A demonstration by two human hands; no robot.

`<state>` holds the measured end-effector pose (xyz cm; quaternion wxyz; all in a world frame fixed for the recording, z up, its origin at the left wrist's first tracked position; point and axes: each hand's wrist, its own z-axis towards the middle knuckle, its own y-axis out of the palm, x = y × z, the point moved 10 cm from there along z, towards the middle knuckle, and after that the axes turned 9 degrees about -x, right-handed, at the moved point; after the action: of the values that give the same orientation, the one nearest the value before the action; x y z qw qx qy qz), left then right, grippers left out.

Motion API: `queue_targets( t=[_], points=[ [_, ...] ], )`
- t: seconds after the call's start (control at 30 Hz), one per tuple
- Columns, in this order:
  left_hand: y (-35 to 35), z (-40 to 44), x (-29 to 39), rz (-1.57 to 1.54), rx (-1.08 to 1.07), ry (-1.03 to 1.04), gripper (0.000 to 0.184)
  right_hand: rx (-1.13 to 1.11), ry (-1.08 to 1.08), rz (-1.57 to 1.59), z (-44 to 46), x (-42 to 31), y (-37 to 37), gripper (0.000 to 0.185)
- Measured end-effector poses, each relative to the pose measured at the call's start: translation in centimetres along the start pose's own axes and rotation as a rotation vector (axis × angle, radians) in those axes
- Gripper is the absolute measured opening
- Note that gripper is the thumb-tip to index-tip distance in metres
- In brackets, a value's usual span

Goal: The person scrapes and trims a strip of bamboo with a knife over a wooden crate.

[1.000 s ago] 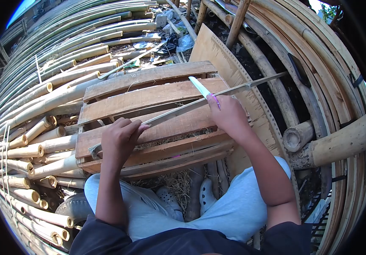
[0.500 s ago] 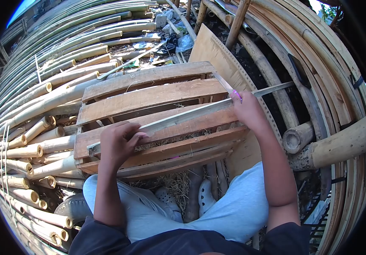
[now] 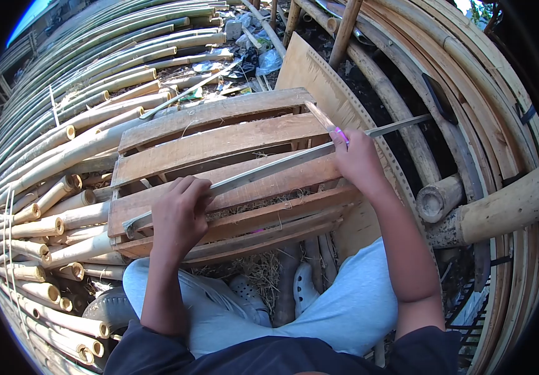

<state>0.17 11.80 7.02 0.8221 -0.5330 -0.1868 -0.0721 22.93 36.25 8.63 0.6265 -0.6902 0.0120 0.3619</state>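
A long thin bamboo strip [image 3: 269, 167] lies slantwise over a slatted wooden crate [image 3: 219, 147], its right end beyond the crate's edge. Near the strip's left end, my left hand [image 3: 181, 215] is closed around it. My right hand [image 3: 358, 161] grips a knife [image 3: 321, 117] with a purple part at its handle, the blade pointing up and left across the strip. The fingers of my right hand are wrapped round the handle and lie against the strip.
Stacked bamboo poles [image 3: 88, 219] fill the left side. A thin wooden sheet [image 3: 319, 75] leans behind the crate's right edge. A thick bamboo post [image 3: 501, 209] and long curved planks [image 3: 513, 119] stand at the right. A dark phone-like object [image 3: 438, 98] rests on a plank.
My right hand and the knife have moved right along the strip, then slightly back left. The strip's right end has shifted right. My left hand has stayed near the strip's left end.
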Motion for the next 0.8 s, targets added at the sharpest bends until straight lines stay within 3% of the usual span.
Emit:
queue_targets(
  t=[0.23, 0.27, 0.33, 0.43, 0.63, 0.73, 0.8],
  points=[
    [1.5, -0.2, -1.0, -0.102, 0.021, -0.147, 0.014, 0.017, -0.012, -0.016, -0.3, -0.1, -0.1, 0.038],
    [1.8, -0.1, -1.3, -0.101, 0.022, -0.147, 0.014, -0.037, 0.027, 0.003, -0.5, -0.3, -0.1, 0.036],
    [0.5, -0.1, -0.6, -0.046, 0.215, -0.015, 0.018, -0.088, 0.065, 0.022, -0.8, -0.6, -0.7, 0.034],
    [1.0, -0.1, -1.3, -0.066, 0.196, -0.048, 0.019, -0.143, 0.172, 0.021, -1.2, 1.2, -1.5, 0.038],
    [1.4, 0.1, -2.4, -0.076, 0.162, -0.101, 0.022, 0.070, 0.241, -0.153, -1.1, 4.8, 0.9, 0.047],
    [0.9, -0.1, -3.6, -0.097, 0.148, -0.144, 0.024, 0.074, 0.215, -0.028, -0.5, 5.6, 1.5, 0.050],
    [0.8, 0.0, -3.6, -0.098, 0.158, -0.132, 0.024, -0.112, 0.399, 0.233, -0.3, 6.9, 2.2, 0.049]
  ],
)
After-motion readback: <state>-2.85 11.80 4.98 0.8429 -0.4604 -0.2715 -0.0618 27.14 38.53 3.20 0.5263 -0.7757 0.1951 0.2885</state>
